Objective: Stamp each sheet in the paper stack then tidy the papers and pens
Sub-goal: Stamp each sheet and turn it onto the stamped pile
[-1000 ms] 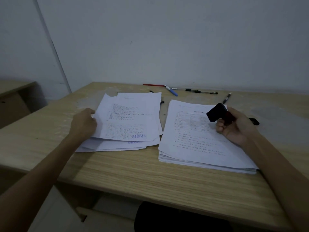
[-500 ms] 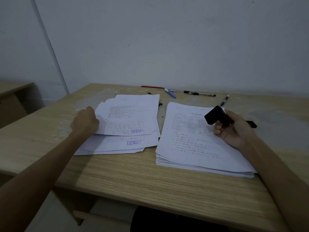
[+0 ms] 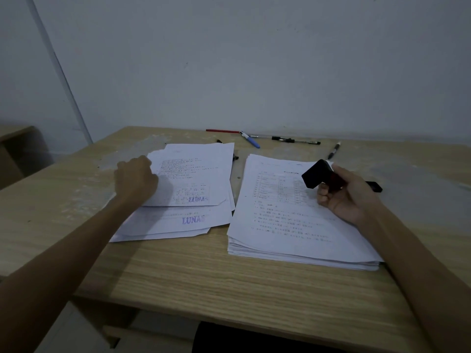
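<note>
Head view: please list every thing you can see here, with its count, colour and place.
stamped sheets: loose pile, white, blue marks, desk left
unstamped paper stack: one, white, printed, desk right
stamp: one, black, over the stack
pens: about five, red, blue, black, far edge; one partly under the left pile
black object: one, behind right hand, unclear
desk: one, light wood
wall: white, behind
left hand: on stamped sheets, grip hidden
right hand: holds stamp
</note>
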